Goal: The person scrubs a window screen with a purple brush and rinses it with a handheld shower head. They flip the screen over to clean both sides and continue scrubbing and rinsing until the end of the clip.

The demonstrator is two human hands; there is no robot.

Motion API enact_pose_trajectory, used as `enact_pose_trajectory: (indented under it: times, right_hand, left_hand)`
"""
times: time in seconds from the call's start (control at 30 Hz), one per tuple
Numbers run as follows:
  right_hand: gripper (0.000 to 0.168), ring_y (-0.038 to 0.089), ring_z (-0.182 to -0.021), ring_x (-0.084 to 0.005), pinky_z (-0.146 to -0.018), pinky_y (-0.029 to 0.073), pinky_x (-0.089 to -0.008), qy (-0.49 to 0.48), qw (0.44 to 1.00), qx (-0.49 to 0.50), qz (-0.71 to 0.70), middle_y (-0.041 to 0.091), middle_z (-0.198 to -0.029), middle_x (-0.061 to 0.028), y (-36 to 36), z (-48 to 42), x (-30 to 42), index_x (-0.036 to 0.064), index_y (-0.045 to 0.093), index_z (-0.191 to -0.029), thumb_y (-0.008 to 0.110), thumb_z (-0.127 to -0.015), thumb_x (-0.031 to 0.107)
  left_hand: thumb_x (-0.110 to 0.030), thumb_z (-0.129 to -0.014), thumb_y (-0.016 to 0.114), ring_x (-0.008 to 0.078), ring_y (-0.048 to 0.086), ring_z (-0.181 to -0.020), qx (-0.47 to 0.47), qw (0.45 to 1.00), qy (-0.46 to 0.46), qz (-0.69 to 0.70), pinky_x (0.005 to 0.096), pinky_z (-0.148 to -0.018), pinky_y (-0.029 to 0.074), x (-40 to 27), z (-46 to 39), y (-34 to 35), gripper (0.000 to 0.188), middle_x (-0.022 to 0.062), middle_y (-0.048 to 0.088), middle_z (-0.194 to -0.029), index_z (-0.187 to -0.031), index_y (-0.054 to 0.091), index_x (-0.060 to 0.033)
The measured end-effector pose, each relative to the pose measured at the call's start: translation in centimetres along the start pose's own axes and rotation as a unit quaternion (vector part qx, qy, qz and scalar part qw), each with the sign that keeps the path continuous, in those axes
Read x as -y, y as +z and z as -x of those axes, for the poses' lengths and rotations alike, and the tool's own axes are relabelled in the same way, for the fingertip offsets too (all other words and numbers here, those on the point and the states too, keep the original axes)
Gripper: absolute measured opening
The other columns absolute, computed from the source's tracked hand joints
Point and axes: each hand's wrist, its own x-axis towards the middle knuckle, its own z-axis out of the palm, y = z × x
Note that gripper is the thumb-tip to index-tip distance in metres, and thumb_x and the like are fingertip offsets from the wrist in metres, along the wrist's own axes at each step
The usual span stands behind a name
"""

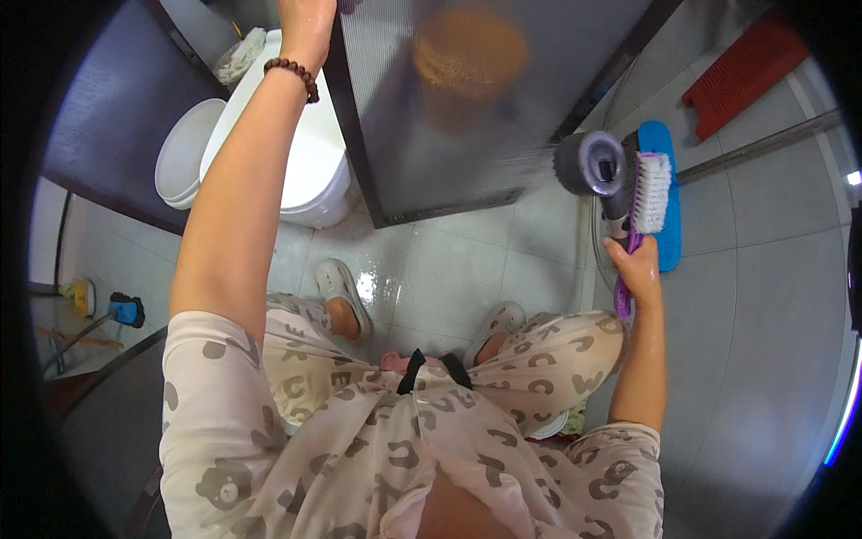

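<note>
My left hand (308, 30), with a beaded bracelet at the wrist, is raised at the top edge beside the dark frame of a ribbed translucent door panel (465, 101); its fingers are cut off by the picture's edge. On the right, my right hand (636, 269) is closed around the purple handle of a scrub brush (651, 195) whose white bristles face right. Right behind the brush stand a grey hand shower head (592, 165), which spans the space above my thumb, and a blue flat mop head (667, 229). Whether my hand also grips the shower handle, I cannot tell.
White plastic buckets (316, 202) stand left of the panel, one with a round white tub (185, 155) beside it. A red plastic stool or rack (744, 74) is at upper right. Blue-headed (126, 310) and yellow brushes lie far left. The tiled floor (404, 269) looks wet.
</note>
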Motion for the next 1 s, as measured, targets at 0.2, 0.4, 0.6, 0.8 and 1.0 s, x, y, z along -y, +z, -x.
enact_pose_trajectory:
  times: [0.2, 0.4, 0.6, 0.8, 1.0]
  right_hand:
    - [0.024, 0.048, -0.054, -0.0115, -0.053, 0.041, -0.0284, 0.001, 0.999, 0.032, -0.044, 0.054, -0.061, -0.0035, 2.7, -2.1, -0.1, -0.002, 0.057, -0.071, 0.067, -0.065, 0.019]
    - [0.021, 0.045, -0.048, -0.0099, -0.045, 0.037, -0.027, 0.023, 0.997, -0.009, -0.07, 0.05, -0.055, -0.0009, 4.5, -2.1, -1.1, 0.002, 0.054, -0.065, 0.067, -0.066, 0.018]
    - [0.017, 0.047, -0.046, -0.0116, -0.044, 0.037, -0.0253, 0.014, 0.985, -0.052, -0.162, 0.051, -0.06, -0.0037, 3.1, -2.1, -2.4, 0.0, 0.052, -0.078, 0.064, -0.072, 0.011]
    - [0.022, 0.046, -0.046, -0.0108, -0.043, 0.036, -0.024, -0.053, 0.971, -0.049, -0.227, 0.05, -0.061, -0.0035, 3.9, -2.9, -4.2, -0.002, 0.053, -0.09, 0.062, -0.072, 0.007]
    - [0.022, 0.046, -0.048, -0.0106, -0.043, 0.036, -0.0246, -0.042, 0.985, -0.039, -0.163, 0.051, -0.063, -0.0042, 3.4, -2.8, -3.5, -0.002, 0.054, -0.089, 0.063, -0.072, 0.008]
  left_hand:
    - [-0.032, -0.084, 0.057, 0.0174, 0.057, -0.07, 0.18, 0.983, -0.014, 0.023, 0.0289, -0.062, 0.046, -0.6, 0.8, -1.5, 0.035, 0.0099, 0.059, -0.073, -0.091, 0.055, 0.0016]
    - [-0.021, -0.077, 0.065, 0.0168, 0.06, -0.068, 0.083, 0.993, -0.087, 0.019, 0.0273, -0.059, 0.047, -2.3, 2.1, -1.4, 0.026, 0.01, 0.062, -0.077, -0.084, 0.06, 0.0036]
    - [-0.017, -0.07, 0.074, 0.0095, 0.057, -0.065, 0.014, 0.989, 0.006, 0.144, 0.024, -0.06, 0.049, -4.6, 6.8, -1.7, 0.026, 0.0063, 0.063, -0.074, -0.081, 0.061, 0.0023]
    - [-0.024, -0.072, 0.071, 0.0139, 0.058, -0.069, -0.025, 0.998, -0.011, 0.052, 0.0276, -0.062, 0.047, -6.3, 6.8, -6.3, 0.033, 0.0092, 0.062, -0.08, -0.086, 0.061, 0.003]
    - [-0.022, -0.073, 0.07, 0.0119, 0.054, -0.06, -0.134, 0.99, 0.0, -0.053, 0.0263, -0.055, 0.044, -10.1, 3.5, -14.2, 0.026, 0.0039, 0.058, -0.069, -0.082, 0.06, 0.0003]
